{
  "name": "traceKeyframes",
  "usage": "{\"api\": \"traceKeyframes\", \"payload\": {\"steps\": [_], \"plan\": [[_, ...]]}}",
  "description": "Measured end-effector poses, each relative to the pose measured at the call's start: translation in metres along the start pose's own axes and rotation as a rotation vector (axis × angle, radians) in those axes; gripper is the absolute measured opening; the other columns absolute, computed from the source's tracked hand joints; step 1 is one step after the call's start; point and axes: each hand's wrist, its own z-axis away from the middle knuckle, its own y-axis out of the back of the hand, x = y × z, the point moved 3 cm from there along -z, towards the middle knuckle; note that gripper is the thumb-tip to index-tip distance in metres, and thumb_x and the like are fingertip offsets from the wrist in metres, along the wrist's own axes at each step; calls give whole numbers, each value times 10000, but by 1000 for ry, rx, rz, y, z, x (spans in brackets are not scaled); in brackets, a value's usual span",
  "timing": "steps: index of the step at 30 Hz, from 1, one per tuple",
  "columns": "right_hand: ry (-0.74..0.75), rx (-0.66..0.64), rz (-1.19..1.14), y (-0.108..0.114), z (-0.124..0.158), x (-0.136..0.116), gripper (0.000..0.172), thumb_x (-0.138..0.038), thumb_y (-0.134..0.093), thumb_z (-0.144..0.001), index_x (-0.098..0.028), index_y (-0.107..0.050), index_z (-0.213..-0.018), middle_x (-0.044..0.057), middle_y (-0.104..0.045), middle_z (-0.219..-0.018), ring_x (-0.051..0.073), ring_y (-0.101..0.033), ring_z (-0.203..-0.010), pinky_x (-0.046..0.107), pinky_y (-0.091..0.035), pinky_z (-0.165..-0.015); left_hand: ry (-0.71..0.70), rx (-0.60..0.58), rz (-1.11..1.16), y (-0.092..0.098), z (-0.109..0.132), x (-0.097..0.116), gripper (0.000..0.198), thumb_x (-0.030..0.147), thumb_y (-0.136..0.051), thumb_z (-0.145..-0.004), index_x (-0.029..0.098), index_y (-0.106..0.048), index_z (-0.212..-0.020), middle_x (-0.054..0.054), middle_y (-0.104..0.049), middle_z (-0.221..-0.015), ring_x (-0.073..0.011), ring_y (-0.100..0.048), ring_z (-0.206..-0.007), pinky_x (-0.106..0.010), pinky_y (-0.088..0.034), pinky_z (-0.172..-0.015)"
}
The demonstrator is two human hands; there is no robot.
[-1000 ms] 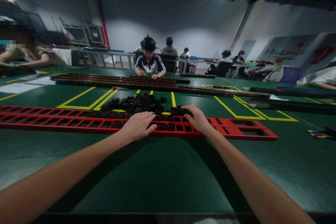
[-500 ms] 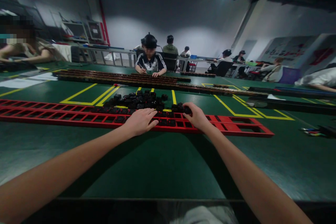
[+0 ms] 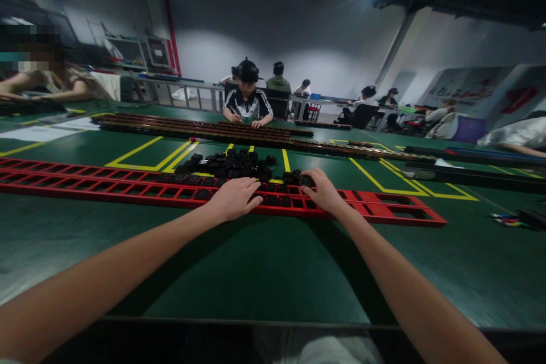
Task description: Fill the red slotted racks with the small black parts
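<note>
A long red frame with two rows of square openings lies across the table. Small black square parts sit in several of its middle openings. My left hand lies palm down over the frame's middle, fingers stretched out, covering some of these parts. Between the thumb and fingers of my right hand is a black square part, held just above the frame with its face turned partly toward me. Behind the frame, a loose pile of black square parts lies on the table.
Long dark strips lie across the green table farther back, and black rails to the right. Yellow tape marks the tabletop. Cables with coloured ends lie at right. A co-worker sits opposite; others sit around.
The black square part in my right hand has turned, showing more of its face. The view has shifted slightly; my left hand still lies over the frame.
</note>
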Motion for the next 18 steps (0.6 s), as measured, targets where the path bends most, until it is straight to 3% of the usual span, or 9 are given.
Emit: {"api": "traceKeyframes", "payload": {"steps": [5, 18], "plan": [[-51, -1, -114, 2, 0, -5, 328, -171, -657, -780, -183, -577, -1099, 89, -626, -1076, 228, -627, -963, 395, -551, -845, -4, 9, -1, 0, -1, 0, 562, 493, -370, -1023, 115, -561, -1391, -153, -568, -1436, -282, -527, -1337, -414, -406, -1125], [-39, -115, -32, -8, 2, -11, 394, -165, -691, -815, -188, -653, -1206, 102, -693, -1125, 238, -657, -993, 435, -542, -906, -6, 12, 24, -3, -1, 0, 580, 498, -353, -1022, 107, -555, -1398, -154, -571, -1431, -294, -524, -1330, -431, -400, -1120]]}}
